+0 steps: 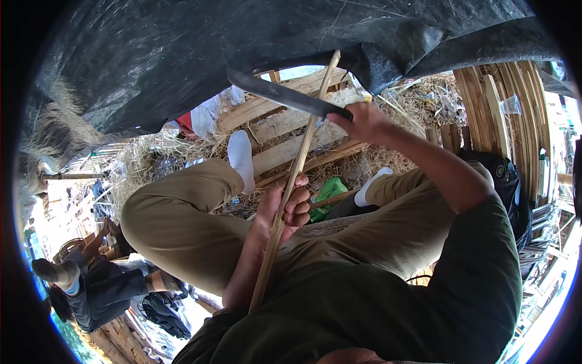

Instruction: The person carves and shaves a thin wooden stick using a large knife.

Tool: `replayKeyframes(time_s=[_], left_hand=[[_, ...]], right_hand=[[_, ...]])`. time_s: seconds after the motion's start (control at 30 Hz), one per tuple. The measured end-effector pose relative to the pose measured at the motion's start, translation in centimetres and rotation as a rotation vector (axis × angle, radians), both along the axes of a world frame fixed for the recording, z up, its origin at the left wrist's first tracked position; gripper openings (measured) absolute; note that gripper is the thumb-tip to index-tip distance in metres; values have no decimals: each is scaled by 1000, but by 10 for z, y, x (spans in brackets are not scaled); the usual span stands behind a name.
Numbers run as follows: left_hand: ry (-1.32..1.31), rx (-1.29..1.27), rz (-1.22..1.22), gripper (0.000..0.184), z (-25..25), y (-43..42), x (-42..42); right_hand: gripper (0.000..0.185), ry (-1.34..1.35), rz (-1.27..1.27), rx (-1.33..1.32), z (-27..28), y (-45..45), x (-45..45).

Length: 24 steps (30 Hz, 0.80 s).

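My left hand [284, 206] is closed around a long, pale wooden stick [296, 168], which runs slantwise from beside my body up and away from me. My right hand [362, 123] grips the dark handle of a machete [276, 93]. Its long blade points to the left and crosses the upper part of the stick; whether the edge touches the wood I cannot tell. Much of the machete's handle is hidden by my fingers.
Wooden planks [285, 145] and straw [154, 161] lie before my legs, with a green plastic bag [330, 197] between my feet. A black tarp [182, 54] hangs low overhead. Split wood [515, 115] stands at right. Another person's legs [103, 291] show at left.
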<state>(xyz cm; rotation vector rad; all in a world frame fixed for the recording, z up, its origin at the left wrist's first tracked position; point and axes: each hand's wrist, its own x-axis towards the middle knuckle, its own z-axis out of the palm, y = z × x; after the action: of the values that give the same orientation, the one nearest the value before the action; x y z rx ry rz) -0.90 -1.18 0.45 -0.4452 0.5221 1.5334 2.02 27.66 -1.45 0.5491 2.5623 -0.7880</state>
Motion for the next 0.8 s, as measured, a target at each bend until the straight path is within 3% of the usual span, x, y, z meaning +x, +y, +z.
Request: replayKeyframes(time_s=[0.17, 0.27, 0.37, 0.53, 0.63, 0.67, 0.77, 0.8], left_hand=[[18, -30, -49, 24, 8, 6, 2], [33, -27, -94, 25, 11, 6, 0], [27, -92, -53, 25, 16, 8, -1], [80, -123, -90, 24, 17, 7, -2], [119, -166, -121, 24, 21, 11, -5], [126, -170, -117, 24, 21, 8, -6], [163, -235, -147, 26, 22, 7, -6], [184, -256, -153, 27, 22, 10, -7]], right_hand=[[74, -118, -132, -35, -11, 35, -15], [60, 421, 174, 179, -28, -10, 15], [58, 197, 31, -20, -13, -4, 4], [57, 30, -128, 4, -16, 40, -13], [55, 254, 45, -14, -38, -8, 13], [54, 453, 121, 38, -27, -21, 13], [64, -21, 9, -98, 3, -1, -8], [64, 66, 22, 33, -11, 13, -9]])
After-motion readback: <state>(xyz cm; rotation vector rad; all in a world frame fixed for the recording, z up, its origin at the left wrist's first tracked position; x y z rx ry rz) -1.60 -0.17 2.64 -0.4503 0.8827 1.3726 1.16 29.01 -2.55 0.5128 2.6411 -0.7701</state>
